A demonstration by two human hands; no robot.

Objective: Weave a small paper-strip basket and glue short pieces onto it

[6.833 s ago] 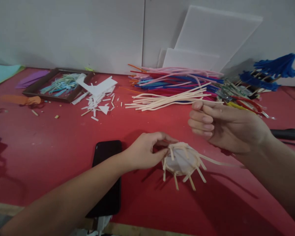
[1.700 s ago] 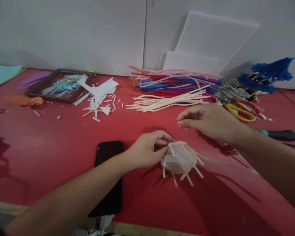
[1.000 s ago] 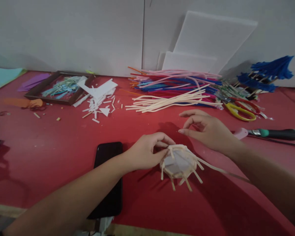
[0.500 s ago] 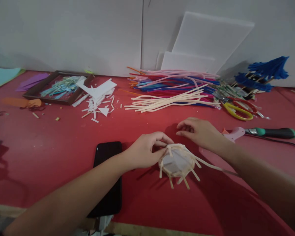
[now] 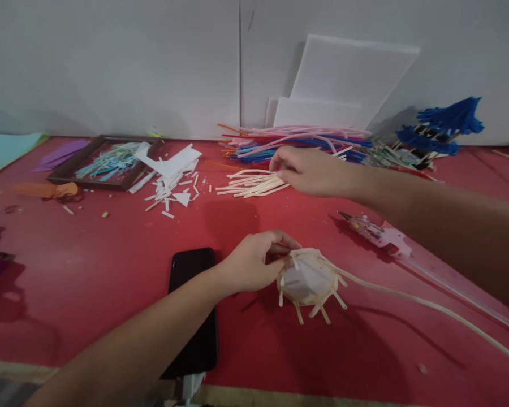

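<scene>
In the head view, my left hand (image 5: 261,263) pinches the upper left rim of a small round piece (image 5: 307,280) with a grey-white centre. Cream pipe-cleaner ends stick out around its edge. One long cream pipe cleaner (image 5: 411,297) trails from it to the right. My right hand (image 5: 307,172) is over a bundle of cream pipe cleaners (image 5: 254,183), its fingers curled and thumb slightly apart. Whether its fingertips touch a stem is hard to see. Part of the bundle is hidden behind this hand.
A phone (image 5: 195,316) lies beside my left forearm. The glue gun (image 5: 375,234) lies below my right forearm. Behind are coloured pipe cleaners (image 5: 254,150), white scraps (image 5: 173,164), a brown frame (image 5: 123,183) and blue fringed pieces (image 5: 452,118). White sheets (image 5: 352,79) lean on the wall.
My right hand has moved forward and left from near the round piece to the cream pipe cleaners. The glue gun and trailing stem are now more exposed. My left hand keeps its hold.
</scene>
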